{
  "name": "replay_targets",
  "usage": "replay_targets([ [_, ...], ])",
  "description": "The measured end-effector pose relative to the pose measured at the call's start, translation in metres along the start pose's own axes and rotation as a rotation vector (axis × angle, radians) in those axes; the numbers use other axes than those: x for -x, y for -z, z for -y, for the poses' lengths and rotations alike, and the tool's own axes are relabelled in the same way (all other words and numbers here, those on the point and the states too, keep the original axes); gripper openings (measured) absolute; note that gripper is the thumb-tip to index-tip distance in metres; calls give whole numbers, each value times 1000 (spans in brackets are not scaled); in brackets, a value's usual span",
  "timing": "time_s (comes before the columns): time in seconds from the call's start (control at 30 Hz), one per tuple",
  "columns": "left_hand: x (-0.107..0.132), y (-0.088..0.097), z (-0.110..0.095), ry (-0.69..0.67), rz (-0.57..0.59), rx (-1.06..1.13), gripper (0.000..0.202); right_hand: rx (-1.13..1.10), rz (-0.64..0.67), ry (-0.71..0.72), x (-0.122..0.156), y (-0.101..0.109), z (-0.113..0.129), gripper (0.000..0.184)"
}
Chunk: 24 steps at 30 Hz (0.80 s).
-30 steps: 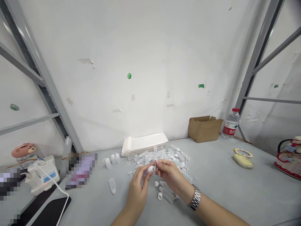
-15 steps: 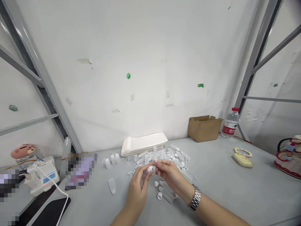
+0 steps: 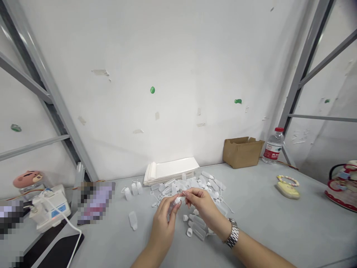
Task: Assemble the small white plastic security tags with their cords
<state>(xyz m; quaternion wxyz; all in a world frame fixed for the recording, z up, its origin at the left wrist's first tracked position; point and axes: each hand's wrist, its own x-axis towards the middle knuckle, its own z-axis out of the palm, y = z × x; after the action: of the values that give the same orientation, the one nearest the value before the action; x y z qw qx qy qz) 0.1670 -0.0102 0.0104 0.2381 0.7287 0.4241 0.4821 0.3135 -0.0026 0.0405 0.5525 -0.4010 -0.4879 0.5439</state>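
Observation:
My left hand [image 3: 163, 220] is closed around a small translucent plastic bottle [image 3: 176, 201], held just above the grey table [image 3: 267, 223]. My right hand [image 3: 201, 206], with a metal watch on its wrist, pinches a small clear piece at the bottle's top. Both hands meet over the near edge of a heap of small clear bottles, caps and thin sticks [image 3: 195, 186]. A few loose caps [image 3: 189, 232] lie under my right hand.
A stack of white paper bags [image 3: 170, 170] lies against the wall behind the heap. A cardboard box [image 3: 242, 152] and a water bottle [image 3: 273, 146] stand at the back right. Finished small bottles [image 3: 133, 189] stand left of the heap; a dark tablet [image 3: 60, 251] lies at the near left.
My right hand has shifted slightly at the bottle's top; both hands stay together over the same spot.

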Motion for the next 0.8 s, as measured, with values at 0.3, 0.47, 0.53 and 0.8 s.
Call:
replay_targets([
  [0.3, 1, 0, 3, -40, -11, -59, 23, 234, -27, 156, -4, 4, -9, 27],
  [0.47, 1, -1, 6, -68, -39, -77, 24, 374, -31, 233, -4, 6, -11, 27],
  [0.53, 1, -1, 7, -83, -44, -79, 24, 390, -19, 238, -4, 7, -12, 28],
  [0.8, 1, -1, 9, -144, -63, -94, 23, 384, 31, 219, -6, 11, -10, 28],
])
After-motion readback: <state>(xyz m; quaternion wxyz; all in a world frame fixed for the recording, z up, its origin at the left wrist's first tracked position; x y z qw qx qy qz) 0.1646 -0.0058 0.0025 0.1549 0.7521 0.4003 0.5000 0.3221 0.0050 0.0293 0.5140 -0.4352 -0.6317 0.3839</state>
